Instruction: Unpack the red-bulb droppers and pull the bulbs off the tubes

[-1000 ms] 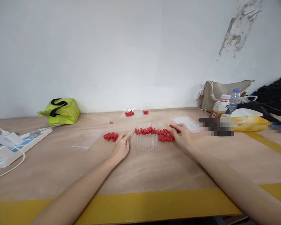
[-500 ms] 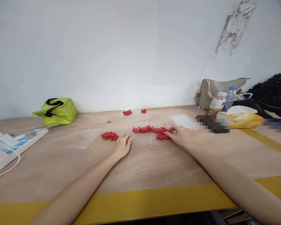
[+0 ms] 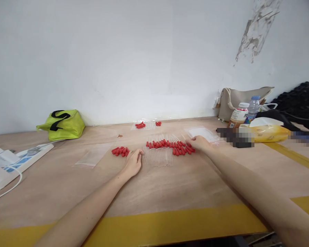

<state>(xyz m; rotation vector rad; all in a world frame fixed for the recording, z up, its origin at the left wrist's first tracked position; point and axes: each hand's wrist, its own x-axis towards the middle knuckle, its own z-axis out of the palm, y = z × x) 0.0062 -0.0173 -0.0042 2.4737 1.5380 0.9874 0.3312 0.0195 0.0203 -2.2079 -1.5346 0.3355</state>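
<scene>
A row of red rubber bulbs [image 3: 162, 144] lies across the middle of the table, with thin clear tubes pointing away from some of them. In front lies a flat row of clear tubes [image 3: 158, 157]. My left hand [image 3: 133, 162] rests on the table at this row's left end, fingers slightly bent and apparently holding nothing. Behind it is a small pile of red bulbs [image 3: 120, 151]. My right hand [image 3: 199, 143] is beyond the right-hand bulbs [image 3: 181, 150], fingertips pinched at a thin clear tube [image 3: 183, 137]. The contact is small and hard to see.
Plastic bags, one with red bulbs [image 3: 140, 125], lie towards the wall and at left [image 3: 94, 156]. A power strip [image 3: 23, 164] and a green bag [image 3: 65, 125] are left. Bottles [image 3: 239, 115], a tissue pack [image 3: 269, 132] and a beige bag [image 3: 225, 103] are right.
My right hand has moved slightly right and away from the bulbs, uncovering more of them at the row's right end. My left hand has hardly moved.
</scene>
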